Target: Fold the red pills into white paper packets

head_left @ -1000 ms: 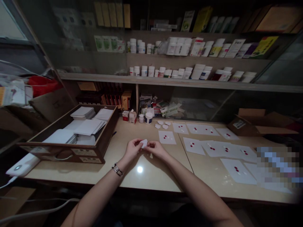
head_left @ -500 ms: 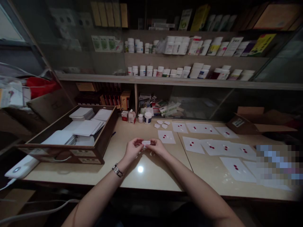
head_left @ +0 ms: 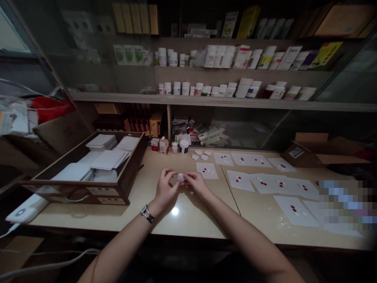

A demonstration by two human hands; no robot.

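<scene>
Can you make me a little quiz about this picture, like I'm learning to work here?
1. Which wrist wears the silver metal wristwatch, left or right?
2. True or false: the small folded white paper piece is between the person's left hand and right hand.
3. Fill in the gap: the spots on the flat white paper sheet nearest the right hand include some that are coloured ____.

Key: 1. left; 2. true; 3. red.
</scene>
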